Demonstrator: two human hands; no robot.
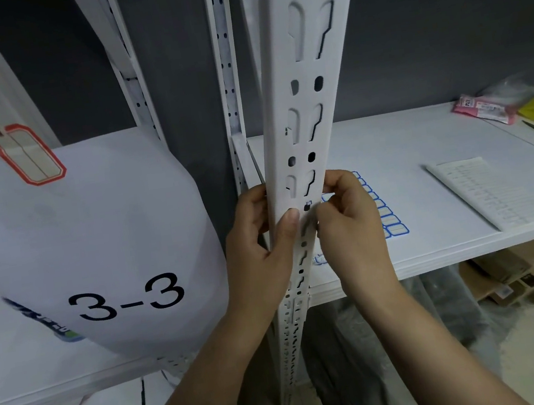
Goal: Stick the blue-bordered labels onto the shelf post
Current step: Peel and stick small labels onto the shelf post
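A: Grip check, left hand (258, 248)?
B: Curled round shelf post (308, 93), thumb on front; right hand (347, 222) pinches its rt edge.
A: Labels?
B: Blue-bordered label sheet (396, 227) on shelf (422, 146), nr front edge, behind right hand.

The left hand (257, 238) and the right hand (348, 228) are both bare. The left forearm (213, 364) and the right forearm (414, 336) are bare too, uncovered all the way down to the bottom edge of the view. The left thumb's nail (292, 215) is short, rounded and plain. Fine creases cross the knuckles of the right hand's fingers (341, 180).
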